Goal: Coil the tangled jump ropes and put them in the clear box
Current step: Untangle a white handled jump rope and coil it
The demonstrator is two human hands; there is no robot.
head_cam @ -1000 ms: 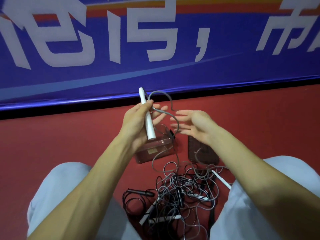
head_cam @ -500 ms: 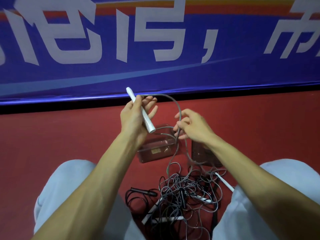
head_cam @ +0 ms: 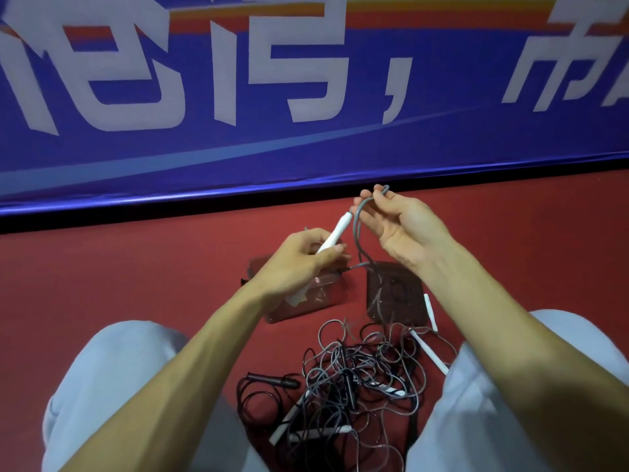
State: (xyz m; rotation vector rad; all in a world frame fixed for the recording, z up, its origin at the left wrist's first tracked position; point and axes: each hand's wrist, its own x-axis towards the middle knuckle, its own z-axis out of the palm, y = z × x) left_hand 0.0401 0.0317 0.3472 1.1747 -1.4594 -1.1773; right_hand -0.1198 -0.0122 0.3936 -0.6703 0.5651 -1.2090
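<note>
My left hand (head_cam: 299,264) grips the white handle (head_cam: 335,233), tilted up to the right. My right hand (head_cam: 401,223) pinches the grey cord (head_cam: 355,229) in a loop above it. The tangle (head_cam: 360,376) lies on the floor between my knees, the clear box (head_cam: 306,301) just beyond.

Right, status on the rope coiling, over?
Left hand grips white handle. Right hand pinches grey rope. Tangled pile remains; clear box empty.
</note>
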